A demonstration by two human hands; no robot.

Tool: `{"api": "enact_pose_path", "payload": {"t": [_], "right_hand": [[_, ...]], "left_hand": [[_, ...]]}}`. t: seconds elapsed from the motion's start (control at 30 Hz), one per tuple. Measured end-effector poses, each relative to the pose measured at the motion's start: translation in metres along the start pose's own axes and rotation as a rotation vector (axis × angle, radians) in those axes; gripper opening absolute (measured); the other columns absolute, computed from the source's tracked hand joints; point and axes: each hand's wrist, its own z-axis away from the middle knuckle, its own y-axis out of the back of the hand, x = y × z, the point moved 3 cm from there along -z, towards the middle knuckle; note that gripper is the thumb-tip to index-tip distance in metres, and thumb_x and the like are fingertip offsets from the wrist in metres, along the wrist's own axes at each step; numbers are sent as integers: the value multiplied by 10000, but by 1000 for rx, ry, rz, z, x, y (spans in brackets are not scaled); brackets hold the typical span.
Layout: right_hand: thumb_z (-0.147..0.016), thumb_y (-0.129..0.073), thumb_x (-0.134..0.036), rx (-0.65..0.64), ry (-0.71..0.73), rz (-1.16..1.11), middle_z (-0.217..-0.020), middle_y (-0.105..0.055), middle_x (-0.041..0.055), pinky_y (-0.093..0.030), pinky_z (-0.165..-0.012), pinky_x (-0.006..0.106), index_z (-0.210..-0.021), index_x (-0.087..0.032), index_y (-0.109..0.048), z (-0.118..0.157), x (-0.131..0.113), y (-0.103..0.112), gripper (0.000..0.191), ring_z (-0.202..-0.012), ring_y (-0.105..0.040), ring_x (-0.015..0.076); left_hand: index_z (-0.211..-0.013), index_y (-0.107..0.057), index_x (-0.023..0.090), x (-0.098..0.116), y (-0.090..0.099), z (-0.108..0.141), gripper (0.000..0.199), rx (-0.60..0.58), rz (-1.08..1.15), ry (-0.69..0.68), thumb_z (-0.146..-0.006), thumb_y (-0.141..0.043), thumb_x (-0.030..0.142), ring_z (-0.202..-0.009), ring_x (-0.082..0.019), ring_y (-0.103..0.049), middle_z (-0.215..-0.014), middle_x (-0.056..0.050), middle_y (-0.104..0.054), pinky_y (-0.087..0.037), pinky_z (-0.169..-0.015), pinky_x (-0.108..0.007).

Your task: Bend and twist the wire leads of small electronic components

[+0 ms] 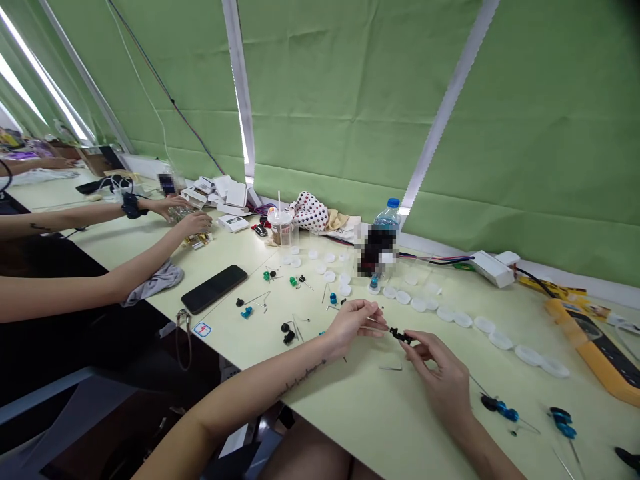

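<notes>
My right hand (443, 373) pinches a small black clamp-like fitting (401, 336) between thumb and fingertips, just above the table. Close to the fitting's left end is my left hand (355, 325), its fingers curled together. Anything tiny between those fingers is too small to make out. On the table below the fitting lies an L-shaped hex key (391, 367). Blue fittings with black discs (500, 407) rest to the right of my right hand. Left of my left hand are black parts (287, 332), a blue fitting (247, 312) and green fittings (293, 282), with thin hex keys among them.
Round white plastic caps (417, 304) form a curved row. Behind stand a drink cup (281, 227) and a water bottle (390, 215). A black phone (214, 289) lies left, an orange power strip (595, 350) right. A co-worker's hands (193, 223) handle a clear bag.
</notes>
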Motion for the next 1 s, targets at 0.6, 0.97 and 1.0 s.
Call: {"api": "enact_pose_path", "payload": {"t": [0.6, 0.97, 1.0], "right_hand": [[-844, -524, -446, -5, -95, -26, -708, -635, 25, -490, -484, 244, -975, -213, -612, 2, 4, -3, 281, -525, -597, 142], [-831, -553, -432, -15, -155, -84, -678, -619, 16, -483, -487, 239, -969, -201, -611, 2, 8, -4, 275, -531, -577, 141], [-831, -555, -430, -20, -163, -90, -672, -616, 14, -482, -485, 238, -971, -201, -611, 2, 8, -4, 275, -531, -574, 140]], "left_hand": [[-794, -598, 116, 5, 4, -2, 453, -46, -75, -31, -655, -678, 540, -637, -145, -637, -744, -80, -669, -493, -622, -261], [-790, -606, 110, 2, 4, -4, 428, -25, -98, -74, -634, -716, 493, -641, -151, -645, -696, -73, -667, -505, -639, -275], [-786, -610, 107, 2, 4, -4, 427, -21, -107, -88, -635, -716, 493, -629, -148, -643, -677, -71, -664, -506, -637, -274]]}}
